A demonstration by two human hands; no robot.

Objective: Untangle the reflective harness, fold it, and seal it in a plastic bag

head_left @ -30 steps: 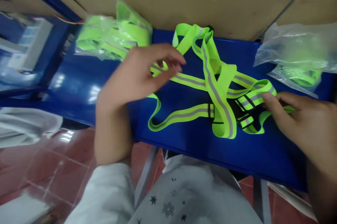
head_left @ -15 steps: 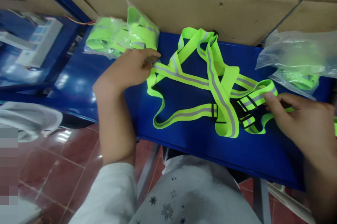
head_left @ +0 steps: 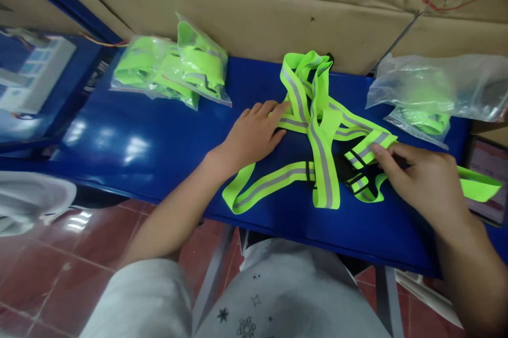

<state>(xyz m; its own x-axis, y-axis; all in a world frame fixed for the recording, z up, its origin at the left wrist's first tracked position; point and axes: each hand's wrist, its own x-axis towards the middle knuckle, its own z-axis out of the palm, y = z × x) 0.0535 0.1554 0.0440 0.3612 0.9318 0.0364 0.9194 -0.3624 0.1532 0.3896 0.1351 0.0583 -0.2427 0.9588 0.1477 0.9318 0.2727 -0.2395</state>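
Note:
A neon-yellow reflective strap vest (head_left: 317,131) with grey stripes and black buckles lies tangled on a blue table (head_left: 159,137). My left hand (head_left: 254,134) rests flat on its left straps, fingers stretched out and together, pressing them down. My right hand (head_left: 424,184) grips a strap end near the black buckles at the right, fingers curled around it. A loop of strap hangs toward the table's front edge.
Several bagged vests (head_left: 174,68) lie at the table's back left, and more clear bags (head_left: 428,94) sit at the back right. Cardboard (head_left: 254,15) stands behind the table. Red floor tiles (head_left: 51,269) show below, and a blue shelf (head_left: 35,73) is at the left.
My left hand has moved right, pushing the left straps in toward the middle and flattening on them. The vest is more bunched. My right hand stays on the strap end.

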